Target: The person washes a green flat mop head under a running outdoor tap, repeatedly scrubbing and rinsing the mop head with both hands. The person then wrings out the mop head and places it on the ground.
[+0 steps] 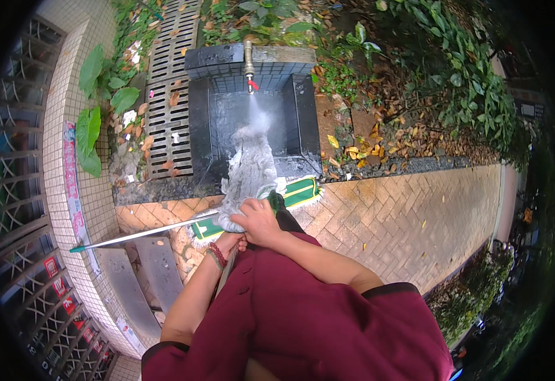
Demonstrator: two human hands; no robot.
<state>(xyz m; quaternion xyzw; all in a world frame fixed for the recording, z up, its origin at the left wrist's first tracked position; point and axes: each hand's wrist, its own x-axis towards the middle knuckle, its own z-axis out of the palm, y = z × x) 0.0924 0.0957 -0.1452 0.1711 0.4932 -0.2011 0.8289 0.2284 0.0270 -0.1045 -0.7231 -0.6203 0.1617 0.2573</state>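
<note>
A grey string mop head hangs over the front edge of a dark tiled outdoor basin. Water runs from a metal tap with a red lever onto the mop's far end. My right hand grips the near end of the mop strands. Just below it, my left hand, with a beaded bracelet at the wrist, is closed around the mop's pole. A green flat mop pad with yellow trim lies at the basin's foot, partly behind the strands. Another green part shows on the left.
A metal pole with a green tip slants left from the mop strands. A slotted drain cover runs beside the basin. Two grey slabs lie near the tiled wall. Brick paving and leafy plants are on the right.
</note>
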